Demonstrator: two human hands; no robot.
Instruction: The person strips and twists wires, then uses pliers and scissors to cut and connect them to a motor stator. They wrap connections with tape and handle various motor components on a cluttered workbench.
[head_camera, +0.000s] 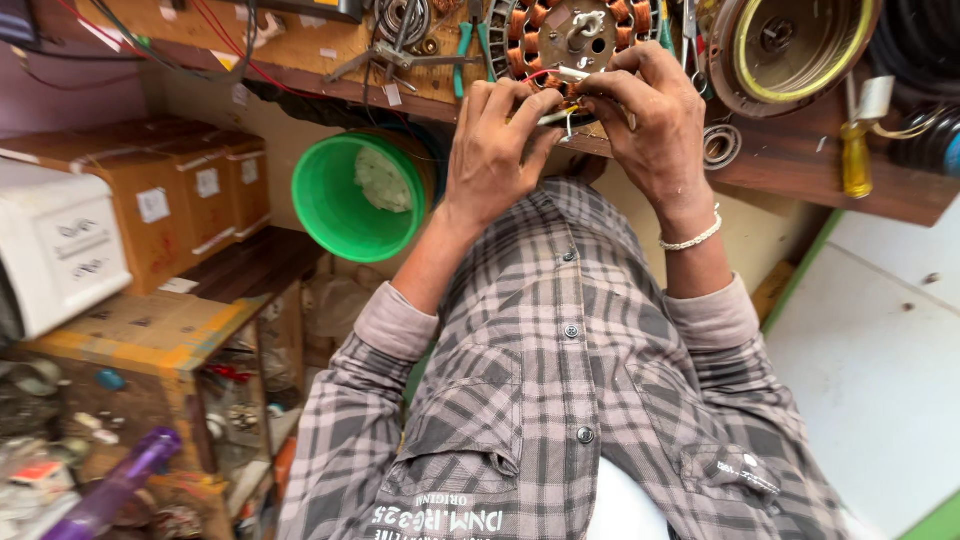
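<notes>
One purple handle (112, 490) lowest in view, three stacked brown cardboard boxes (175, 195), one green bucket (345, 200) holding a pale crumpled lump, left hand (492, 150) and right hand (655, 125) each with grip pinched on thin wires (560, 112), one copper-wound stator (572, 38) on the wooden counter (800, 160), one yellow-handled screwdriver (856, 158) beside.

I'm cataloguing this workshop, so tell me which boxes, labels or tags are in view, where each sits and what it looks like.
Cardboard boxes: stacked at left on a shelf, brown, taped, each with a small white label.
White carton: far left edge, boxy, with dark markings.
Small white tags: stuck on the wooden bench edge at top, left of the hands.
Shirt pocket label: small dark patch with white print.
</notes>
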